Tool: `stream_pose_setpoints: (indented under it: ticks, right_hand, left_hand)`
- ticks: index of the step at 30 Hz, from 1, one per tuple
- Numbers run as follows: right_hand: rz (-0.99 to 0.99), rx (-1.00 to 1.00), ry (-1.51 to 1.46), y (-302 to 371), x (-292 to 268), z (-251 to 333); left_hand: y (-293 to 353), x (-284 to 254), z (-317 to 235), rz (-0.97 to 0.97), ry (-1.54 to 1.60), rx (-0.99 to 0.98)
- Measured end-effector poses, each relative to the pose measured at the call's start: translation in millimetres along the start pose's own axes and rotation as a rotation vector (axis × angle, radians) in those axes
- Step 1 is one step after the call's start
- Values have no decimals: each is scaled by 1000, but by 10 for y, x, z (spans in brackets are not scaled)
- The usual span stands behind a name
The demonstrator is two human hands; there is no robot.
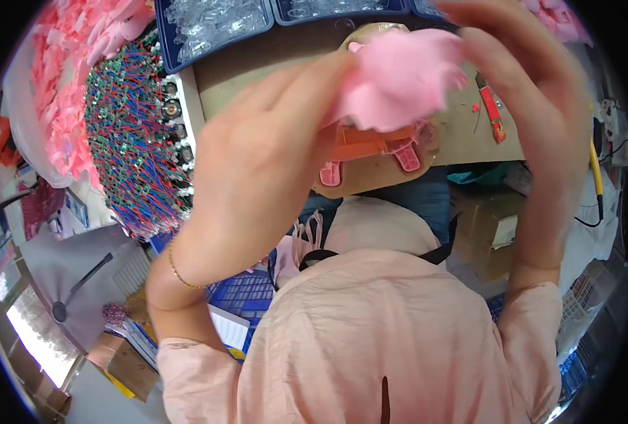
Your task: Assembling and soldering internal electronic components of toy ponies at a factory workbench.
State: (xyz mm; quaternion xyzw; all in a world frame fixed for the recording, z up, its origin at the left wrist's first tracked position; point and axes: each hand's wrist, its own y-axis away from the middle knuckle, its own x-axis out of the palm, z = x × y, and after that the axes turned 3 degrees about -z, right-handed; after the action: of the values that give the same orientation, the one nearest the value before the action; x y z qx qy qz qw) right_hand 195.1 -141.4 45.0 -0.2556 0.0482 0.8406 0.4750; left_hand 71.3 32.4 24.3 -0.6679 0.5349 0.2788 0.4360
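Note:
Above the bench, my left hand (268,138) pinches a thin pink plastic shell (402,78) with a wavy edge. My right hand (533,85) is raised at the shell's right side, fingers arched and apart, slightly smeared by motion. Its thumb comes close to the shell's edge; whether it touches I cannot tell. Under the shell sits a tan rounded holder (367,185) with an orange piece (360,143) across it and pink foot-shaped parts (407,157) at its near side. The shell and my left hand hide much of the holder.
Blue trays (275,28) of clear plastic parts line the back. At left lie a heap of wired circuit boards (130,134) and a pile of pink parts (59,92). A red tool (493,113) rests at right, near a yellow-handled tool with a cord (597,166).

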Motion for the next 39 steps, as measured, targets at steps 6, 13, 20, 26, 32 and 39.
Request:
stream_pose_setpoints:
  ticks: [6, 13, 20, 26, 32, 39]
  right_hand:
    - [1110, 196, 295, -524, 240, 370]
    - [956, 364, 53, -413, 165, 61]
    - [972, 437, 43, -408, 169, -87]
    - [995, 513, 38, -485, 236, -78]
    - [909, 388, 124, -361, 212, -40]
    - [832, -371, 453, -228, 462, 52]
  left_hand:
    - [-59, 160, -10, -226, -355, 424]
    - [508, 683, 195, -401, -32, 195]
    - [582, 792, 175, -247, -216, 260]
    - [529, 528, -158, 99, -563, 339]
    - [527, 660, -395, 267, -857, 388]
    - [775, 855, -295, 28, -488, 77]
